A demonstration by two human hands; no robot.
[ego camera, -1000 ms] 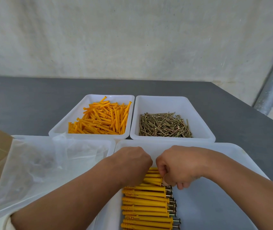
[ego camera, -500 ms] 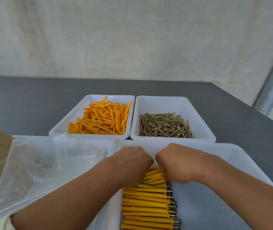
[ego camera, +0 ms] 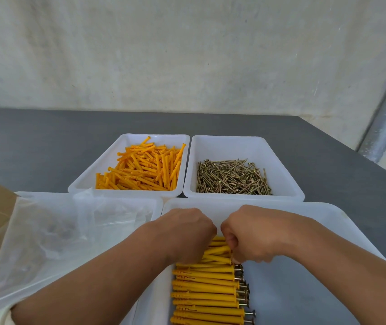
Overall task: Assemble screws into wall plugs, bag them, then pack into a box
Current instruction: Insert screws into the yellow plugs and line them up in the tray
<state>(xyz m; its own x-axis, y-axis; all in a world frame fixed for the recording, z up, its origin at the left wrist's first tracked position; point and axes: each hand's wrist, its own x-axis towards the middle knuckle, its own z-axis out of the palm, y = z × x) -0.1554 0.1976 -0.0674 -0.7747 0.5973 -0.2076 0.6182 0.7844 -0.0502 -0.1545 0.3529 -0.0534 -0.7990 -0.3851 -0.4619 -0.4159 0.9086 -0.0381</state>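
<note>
Curled tight, our left hand [ego camera: 187,233] and right hand [ego camera: 250,235] pinch the far plugs [ego camera: 217,253] of the row in the near tray [ego camera: 304,292], which lie crosswise, screw heads [ego camera: 241,281] right, so the right hand sits nearer those heads.

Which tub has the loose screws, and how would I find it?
Look at the grey table with four white tubs. Two sit at the far side, nearer the wall; take the right-hand tub. It alone holds a pile of thin brass-coloured screws, while its left neighbour holds orange wall plugs.
</note>
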